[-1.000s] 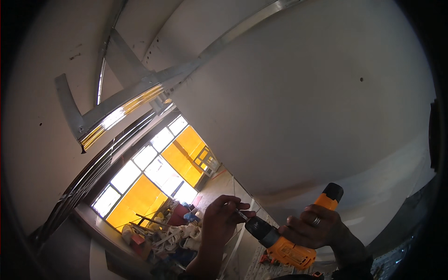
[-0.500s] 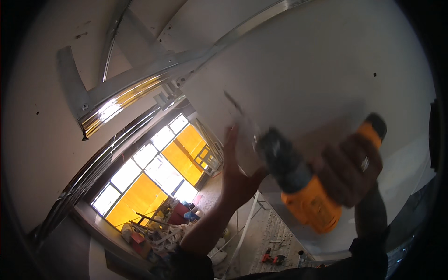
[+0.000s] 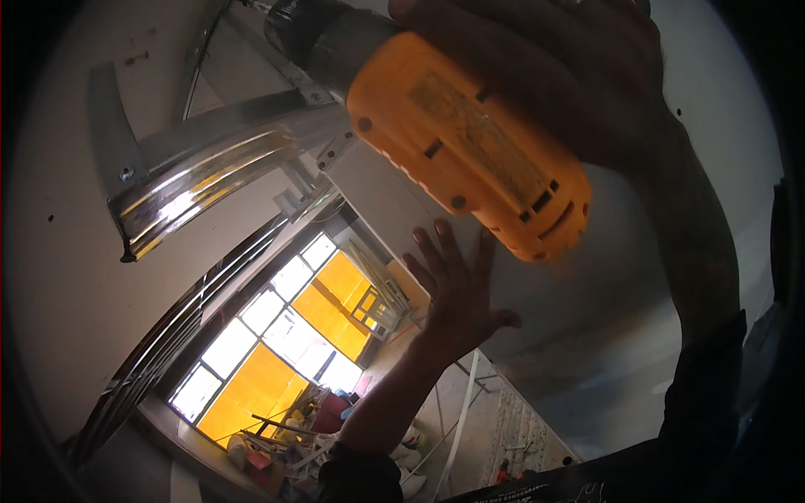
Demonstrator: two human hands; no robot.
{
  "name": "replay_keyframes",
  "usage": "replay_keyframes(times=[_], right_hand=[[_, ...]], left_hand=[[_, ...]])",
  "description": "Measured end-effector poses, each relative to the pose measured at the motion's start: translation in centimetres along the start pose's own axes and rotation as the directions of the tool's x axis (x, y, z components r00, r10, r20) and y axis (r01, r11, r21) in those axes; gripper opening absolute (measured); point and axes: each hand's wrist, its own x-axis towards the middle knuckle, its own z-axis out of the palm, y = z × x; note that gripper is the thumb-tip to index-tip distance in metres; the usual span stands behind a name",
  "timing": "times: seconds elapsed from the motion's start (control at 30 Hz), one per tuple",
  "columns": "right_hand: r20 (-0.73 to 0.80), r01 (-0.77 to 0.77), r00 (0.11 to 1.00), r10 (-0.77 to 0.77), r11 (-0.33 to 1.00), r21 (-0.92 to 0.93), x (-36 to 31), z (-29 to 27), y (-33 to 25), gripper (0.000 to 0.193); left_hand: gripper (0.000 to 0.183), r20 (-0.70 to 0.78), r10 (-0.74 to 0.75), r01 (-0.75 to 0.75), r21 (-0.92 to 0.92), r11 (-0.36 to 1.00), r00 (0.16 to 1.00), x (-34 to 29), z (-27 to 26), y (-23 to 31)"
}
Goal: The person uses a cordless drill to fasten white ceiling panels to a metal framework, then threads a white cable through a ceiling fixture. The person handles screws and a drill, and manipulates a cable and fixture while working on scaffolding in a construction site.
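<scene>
My right hand point(image 3: 579, 75) is wrapped round an orange and black cordless drill point(image 3: 478, 142), held high across the top of the view. The drill's dark chuck point(image 3: 314, 29) points up and left, overlapping a metal profile point(image 3: 214, 172) in the picture. Whether its tip touches anything is hidden by the picture's edge. Below the drill body, my left hand point(image 3: 457, 289) is raised with fingers spread and holds nothing. It lies flat against or just in front of a large pale board point(image 3: 579, 310); I cannot tell which.
A curved wall point(image 3: 67, 277) with a screw in it rises at the left. Beyond it are windows with yellow panes point(image 3: 251, 386). Down below, a heap of building debris point(image 3: 310, 427) lies on the floor beside a perforated walkway plank point(image 3: 520, 427) and thin metal poles point(image 3: 461, 411).
The drill in my right hand has moved up and left, closer to the camera and toward the metal profile. My left hand has shifted slightly right, its fingers now spread more visibly.
</scene>
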Motion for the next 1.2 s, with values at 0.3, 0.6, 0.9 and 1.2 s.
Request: replay_keyframes(times=[0.3, 0.6, 0.9, 1.2], right_hand=[[-0.046, -0.023, 0.999, 0.025, 0.999, 0.049, -0.2, 1.9, 0.1, 0.025], [0.097, -0.041, 0.995, 0.034, 0.997, 0.068, 0.5, 0.1, 0.0, 0.033], [0.298, -0.036, 0.954, 0.042, 0.999, -0.027, 5.4, -1.1, 1.0, 0.043], [0.519, 0.004, 0.855, 0.012, 1.0, -0.03, 3.0, -8.2, 2.4, 0.054]], left_hand=[[0.134, -0.044, 0.016, -0.016, -0.008, 1.0, 0.999, -0.6, 0.0, 0.3], [0.145, -0.005, 0.002, -0.002, 0.086, 0.996, 1.0, -0.1, 0.4, 1.1], [0.141, -0.19, 0.131, -0.117, 0.086, 0.989, 0.973, 0.1, 1.1, 1.2], [0.13, -0.156, 0.093, -0.11, -0.101, 0.989, 0.983, 0.3, -0.3, 1.7]])
